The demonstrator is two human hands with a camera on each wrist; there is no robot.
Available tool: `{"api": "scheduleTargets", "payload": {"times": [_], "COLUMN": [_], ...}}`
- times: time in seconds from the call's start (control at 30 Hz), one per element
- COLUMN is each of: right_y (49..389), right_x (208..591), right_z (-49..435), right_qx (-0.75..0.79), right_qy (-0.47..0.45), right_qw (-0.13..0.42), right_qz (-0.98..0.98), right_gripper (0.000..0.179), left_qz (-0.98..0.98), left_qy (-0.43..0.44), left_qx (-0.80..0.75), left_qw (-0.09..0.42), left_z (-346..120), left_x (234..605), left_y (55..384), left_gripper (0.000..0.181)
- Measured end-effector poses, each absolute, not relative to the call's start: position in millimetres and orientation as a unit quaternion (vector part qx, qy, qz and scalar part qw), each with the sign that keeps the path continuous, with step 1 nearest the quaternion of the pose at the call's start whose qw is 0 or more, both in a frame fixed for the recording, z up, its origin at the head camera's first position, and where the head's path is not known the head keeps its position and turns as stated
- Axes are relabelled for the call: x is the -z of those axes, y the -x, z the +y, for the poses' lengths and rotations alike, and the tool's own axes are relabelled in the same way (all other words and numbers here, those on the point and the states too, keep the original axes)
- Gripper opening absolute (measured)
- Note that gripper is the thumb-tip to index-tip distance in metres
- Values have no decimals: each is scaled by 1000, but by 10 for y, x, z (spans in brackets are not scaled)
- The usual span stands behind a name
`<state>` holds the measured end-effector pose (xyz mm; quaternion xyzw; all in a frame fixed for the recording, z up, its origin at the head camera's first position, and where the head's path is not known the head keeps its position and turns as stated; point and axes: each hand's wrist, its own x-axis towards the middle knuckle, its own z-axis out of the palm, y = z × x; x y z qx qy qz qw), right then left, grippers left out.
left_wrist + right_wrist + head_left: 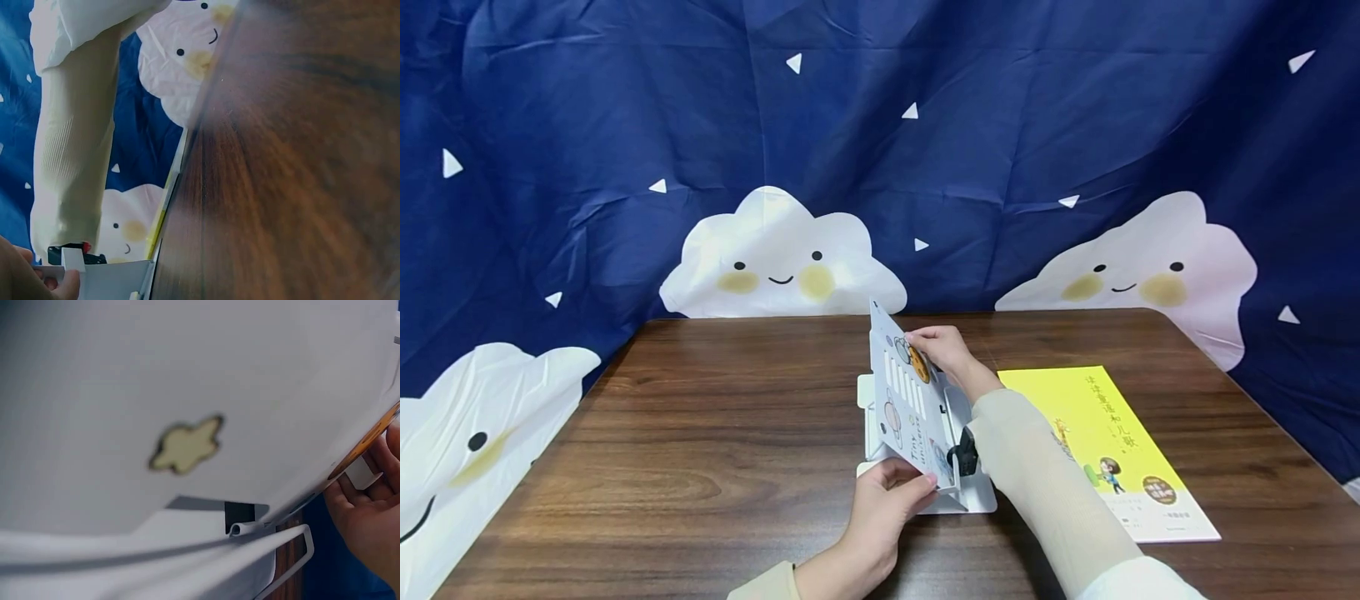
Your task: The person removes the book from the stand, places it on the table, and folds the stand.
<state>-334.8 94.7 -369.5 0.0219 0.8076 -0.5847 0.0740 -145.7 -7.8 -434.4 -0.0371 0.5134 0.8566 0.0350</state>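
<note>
A white book stand (898, 387) printed with cartoon planets and "Tiny universe" stands in the middle of the table, its panel tilted up from a flat base. My left hand (880, 517) pinches the panel's near edge, thumb on the printed side. In the left wrist view, that hand (37, 275) is partly cut off beside a small white tab (73, 259). At the panel's far part, my right hand (951, 354) grips the edge near an orange planet. The right wrist view shows the panel (281, 381), wire support (290, 537) and right fingers around the edge.
A yellow children's book (1105, 450) lies flat to the right of the stand, partly behind my right sleeve (1045, 475). The brown wooden table (700, 433) reaches back to a dark blue curtain (970, 150) with smiling clouds.
</note>
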Motion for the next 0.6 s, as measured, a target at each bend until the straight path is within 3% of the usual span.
{"api": "scheduleTargets", "payload": {"times": [0.33, 0.6], "right_y": [3259, 3205], "right_x": [3614, 3502], "right_z": [918, 973], "right_qx": [581, 592], "right_qy": [-13, 6], "right_qw": [34, 0], "right_qz": [813, 806], "right_gripper": [27, 31], "left_qz": [527, 601], "left_qy": [36, -21], "left_qx": [-849, -799], "left_qw": [37, 29], "left_z": [-86, -213], "left_x": [4383, 3920], "left_y": [1469, 1297], "left_gripper": [29, 22]}}
